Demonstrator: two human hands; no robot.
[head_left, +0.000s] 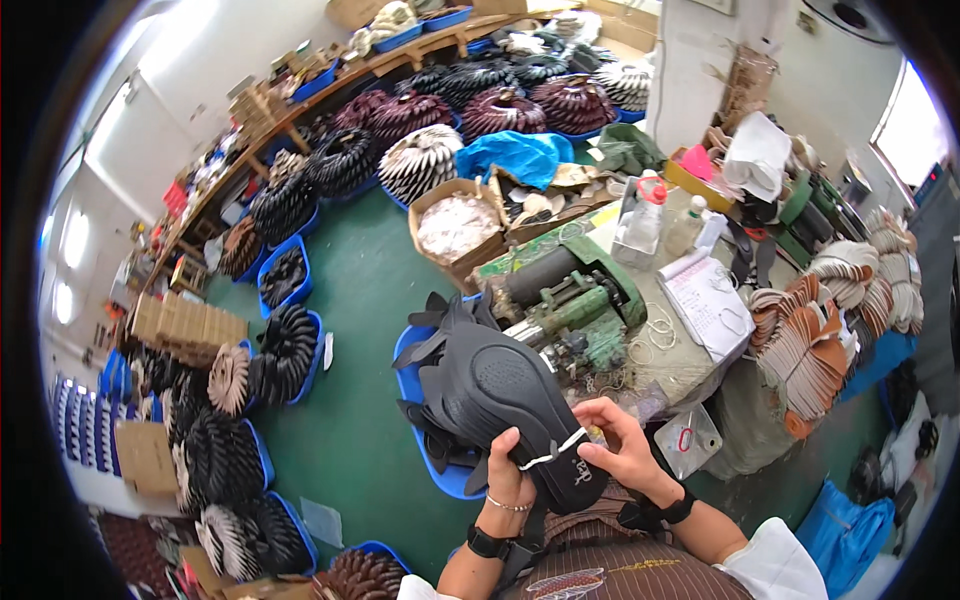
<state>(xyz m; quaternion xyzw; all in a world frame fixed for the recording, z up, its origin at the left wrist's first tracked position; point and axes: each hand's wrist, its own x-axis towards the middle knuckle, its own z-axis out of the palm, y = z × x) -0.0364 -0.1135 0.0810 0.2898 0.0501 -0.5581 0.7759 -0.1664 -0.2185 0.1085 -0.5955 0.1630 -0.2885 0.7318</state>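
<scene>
A bundle of black insoles (505, 375) rests in front of me, its heel end toward my body and pale lettering on the top one. A white band (552, 450) lies across the bundle near that end. My left hand (510, 475) is closed on the left edge of the bundle, thumb up beside the band. On the other side, my right hand (625, 450) has its fingers bent around the edge, with thumb and fingertips at the band's right end. Beneath and behind the bundle, more black insoles lie in a blue basin (408, 375).
A green machine (575, 290) stands on the worktable just ahead, beside an open notebook (705, 300) and bottles. Bundled tan insoles (810, 350) are piled at the right. Blue basins of insoles (285, 275) line the green floor at left. An open carton (455, 225) stands beyond.
</scene>
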